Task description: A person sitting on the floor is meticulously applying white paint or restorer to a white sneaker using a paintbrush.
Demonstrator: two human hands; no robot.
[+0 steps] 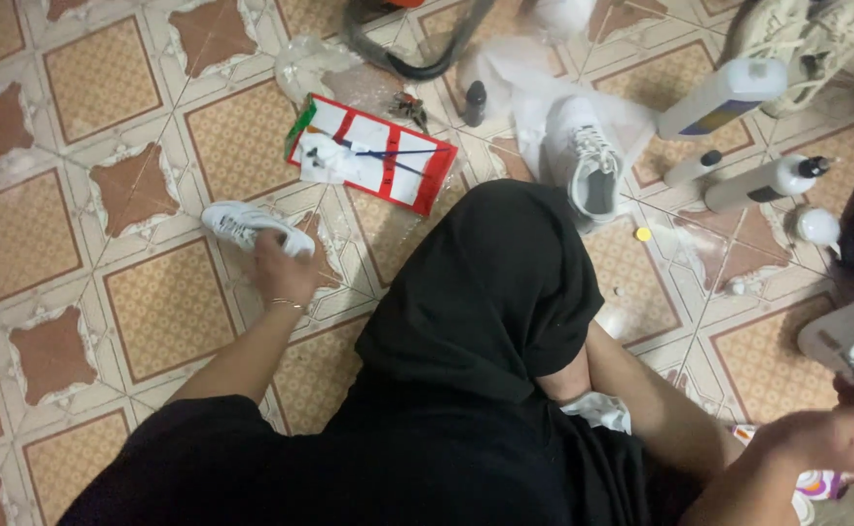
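My left hand (281, 268) reaches out over the tiled floor and grips a white sneaker (242, 226) that lies on its side. A thin bracelet sits on that wrist. My right hand (841, 433) is at the lower right edge, fingers curled near a white shoe (851, 336); a small dark object seems to be between the fingers, but what it is cannot be made out. My knee in black clothing (490, 282) fills the middle. A white cloth (597, 409) is tucked under my right arm.
A red and white flat box (378, 156) lies ahead with a white rag on it. Another white sneaker (593, 166) stands on a plastic sheet. White bottles (724, 97) (763, 183) lie at the right, a beige shoe (807, 39) behind them.
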